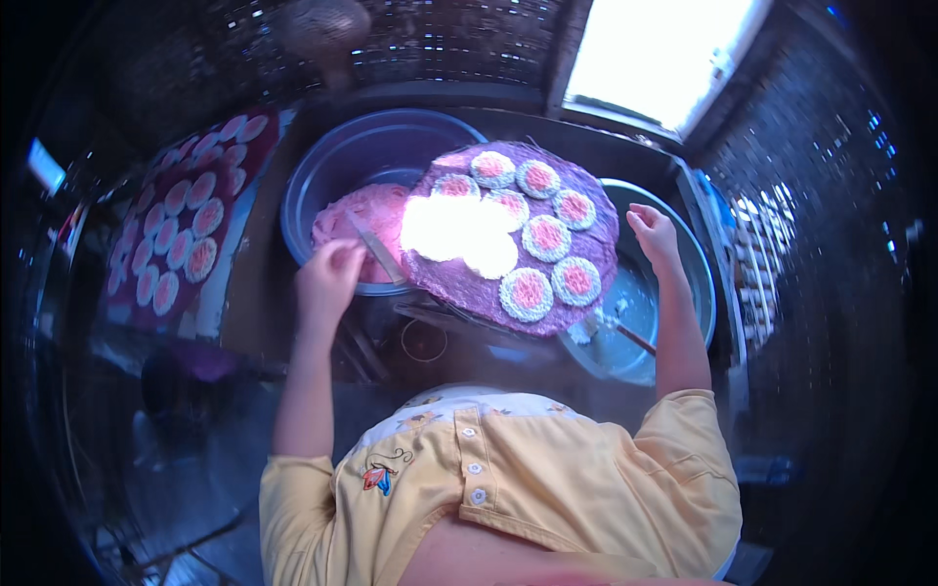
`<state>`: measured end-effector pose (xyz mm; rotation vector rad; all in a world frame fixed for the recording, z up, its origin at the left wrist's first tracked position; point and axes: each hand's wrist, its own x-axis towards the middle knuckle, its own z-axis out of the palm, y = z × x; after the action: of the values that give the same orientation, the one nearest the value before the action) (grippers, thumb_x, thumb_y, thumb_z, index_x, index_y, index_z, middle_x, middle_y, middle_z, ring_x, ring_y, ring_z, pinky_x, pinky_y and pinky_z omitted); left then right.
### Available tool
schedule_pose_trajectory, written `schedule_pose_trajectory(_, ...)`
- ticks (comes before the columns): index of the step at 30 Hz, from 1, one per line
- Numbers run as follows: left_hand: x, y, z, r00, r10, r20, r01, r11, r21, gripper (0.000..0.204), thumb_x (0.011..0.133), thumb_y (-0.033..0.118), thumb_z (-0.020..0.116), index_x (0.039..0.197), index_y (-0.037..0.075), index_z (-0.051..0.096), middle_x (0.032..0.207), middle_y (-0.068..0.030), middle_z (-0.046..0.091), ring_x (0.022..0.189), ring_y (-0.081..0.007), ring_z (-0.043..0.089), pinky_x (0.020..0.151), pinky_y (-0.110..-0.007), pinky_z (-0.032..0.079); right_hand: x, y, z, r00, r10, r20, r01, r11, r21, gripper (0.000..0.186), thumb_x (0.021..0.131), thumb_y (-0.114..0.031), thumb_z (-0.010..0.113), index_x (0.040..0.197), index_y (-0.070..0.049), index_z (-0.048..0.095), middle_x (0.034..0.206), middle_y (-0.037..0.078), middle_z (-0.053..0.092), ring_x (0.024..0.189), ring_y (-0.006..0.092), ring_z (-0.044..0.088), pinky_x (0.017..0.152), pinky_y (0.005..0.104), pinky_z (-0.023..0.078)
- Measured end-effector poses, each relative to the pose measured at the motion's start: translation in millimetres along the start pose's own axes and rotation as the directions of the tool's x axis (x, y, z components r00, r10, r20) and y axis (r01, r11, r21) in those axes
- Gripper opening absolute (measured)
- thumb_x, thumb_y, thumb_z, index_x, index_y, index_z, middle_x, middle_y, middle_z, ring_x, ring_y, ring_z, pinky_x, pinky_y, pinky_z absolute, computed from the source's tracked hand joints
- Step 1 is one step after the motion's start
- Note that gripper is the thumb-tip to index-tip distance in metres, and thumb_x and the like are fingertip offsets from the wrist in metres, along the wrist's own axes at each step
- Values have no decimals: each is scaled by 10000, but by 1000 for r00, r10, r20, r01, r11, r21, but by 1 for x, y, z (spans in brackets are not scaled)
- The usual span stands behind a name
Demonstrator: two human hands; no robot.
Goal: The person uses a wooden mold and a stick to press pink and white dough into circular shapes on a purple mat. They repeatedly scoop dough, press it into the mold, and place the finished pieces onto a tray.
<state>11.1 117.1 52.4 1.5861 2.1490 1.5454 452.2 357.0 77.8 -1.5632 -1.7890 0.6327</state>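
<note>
A round purple sheet [489,305] carries several flat discs, white and textured at the rim and pink in the middle. Bright sunlight washes out its left part. Behind its left edge stands a deep blue basin [311,166] holding a soft pink mass [362,210]. A flat-bladed tool like a knife [379,249] leans across the pink mass toward the sheet. My left hand [332,278] is beside this blade at the basin's near rim, fingertips pinched together. Just off the sheet's right edge, my right hand [653,234] is raised with curled fingers; what either pinches is too small to tell.
On the right, a second, greenish basin [699,283] holds white bits and a stick [637,339]. More pink-and-white discs lie on a reddish sheet [186,293] at the left. Woven walls surround the workplace, with a bright opening [664,59] at the back right.
</note>
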Motion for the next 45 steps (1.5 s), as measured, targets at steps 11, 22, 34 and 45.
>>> schedule_pose_trajectory(11,23,16,91,975,-208,73,215,971,-101,406,774,19,630,1172,25,556,1070,-135,643,822,-159,631,700,-266,500,86,13,36,920,-236,313,277,956,-93,346,746,-136,621,1078,-51,666,739,90,660,716,117,612,674,279,460)
schedule_pose_trajectory(22,23,-7,114,932,-198,304,181,980,84,231,744,105,589,945,4,642,905,-222,640,854,-327,634,759,-403,496,95,12,26,835,-353,421,434,894,-110,261,846,-64,585,1093,3,637,965,127,676,711,106,589,615,258,459)
schedule_pose_trajectory(34,105,30,-52,869,36,494,142,937,-319,573,635,-34,685,1194,-8,566,1244,-179,551,1163,-260,527,966,-295,420,38,-202,-26,893,-212,396,194,977,86,505,664,15,477,1153,76,587,951,92,624,760,96,547,655,219,440)
schedule_pose_trajectory(45,238,-124,-380,891,-180,418,187,982,23,581,672,-35,693,1231,62,572,1239,-118,567,1106,-180,536,898,-263,435,26,-463,216,648,-597,472,523,800,294,485,736,37,575,1220,20,557,867,34,627,681,99,573,626,229,476)
